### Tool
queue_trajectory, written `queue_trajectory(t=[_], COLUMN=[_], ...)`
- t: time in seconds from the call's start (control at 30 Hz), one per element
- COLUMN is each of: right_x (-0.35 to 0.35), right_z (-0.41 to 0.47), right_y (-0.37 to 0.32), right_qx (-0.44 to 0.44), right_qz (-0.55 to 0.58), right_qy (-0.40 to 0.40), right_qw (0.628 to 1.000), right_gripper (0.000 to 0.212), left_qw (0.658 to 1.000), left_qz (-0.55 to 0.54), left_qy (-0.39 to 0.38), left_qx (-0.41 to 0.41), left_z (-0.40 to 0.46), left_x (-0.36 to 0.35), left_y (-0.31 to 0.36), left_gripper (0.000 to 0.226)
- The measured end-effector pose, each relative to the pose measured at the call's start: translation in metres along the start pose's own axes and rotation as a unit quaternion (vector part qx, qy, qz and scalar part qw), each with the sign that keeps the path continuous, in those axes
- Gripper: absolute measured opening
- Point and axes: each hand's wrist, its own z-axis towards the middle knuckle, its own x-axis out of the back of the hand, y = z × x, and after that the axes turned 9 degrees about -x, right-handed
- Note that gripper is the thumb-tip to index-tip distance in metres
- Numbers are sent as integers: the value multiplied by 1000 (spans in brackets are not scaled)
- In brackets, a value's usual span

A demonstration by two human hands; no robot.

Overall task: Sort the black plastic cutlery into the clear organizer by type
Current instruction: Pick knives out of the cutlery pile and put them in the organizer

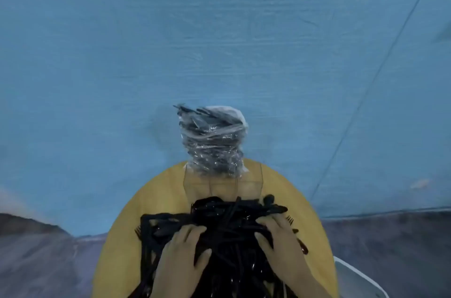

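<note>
Head view: both hands (181, 247) (275, 236) rest flat, fingers spread, on cutlery pile (227, 219).

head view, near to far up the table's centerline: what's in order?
Hands, left and right, resting on the pile → loose black cutlery pile → clear organizer → plastic-wrapped cutlery bundle → blue sheet.

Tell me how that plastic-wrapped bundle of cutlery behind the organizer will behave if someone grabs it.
The wrapped bundle is probably light, since it appears to hold thin plastic pieces. Its glossy, wrinkled film will likely feel slippery. Standing tall and narrow behind the clear organizer, it looks apt to tip if nudged.
</note>
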Motion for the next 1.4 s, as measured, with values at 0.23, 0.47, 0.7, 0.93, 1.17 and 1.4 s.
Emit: queue_trajectory(t=[0.23,0.47,0.7,0.93,1.17,1.4], right_x=[-48,-63,-82,-90,-80,-64], right_z=[3,23,26,31,32,32], right_y=[39,49,31,17,13,17], right_qx=[27,111,50,9,50,46], right_qz=[-15,-49,-147,-115,-41,16], right_qy=[17,66,15,-5,15,5], right_qw=[999,990,988,993,998,999], right_gripper=[30,32,49,43,20,11], left_qw=[998,987,986,988,982,966], left_qz=[14,2,6,-37,-61,-77], left_qy=[36,122,126,109,144,227], left_qx=[-42,-102,-113,-107,-105,-101], left_z=[3,18,15,19,27,35], left_x=[-60,-92,-107,-101,-93,-85], left_y=[-23,-37,-44,-44,-47,-40], left_gripper=[49,47,47,47,43,41])
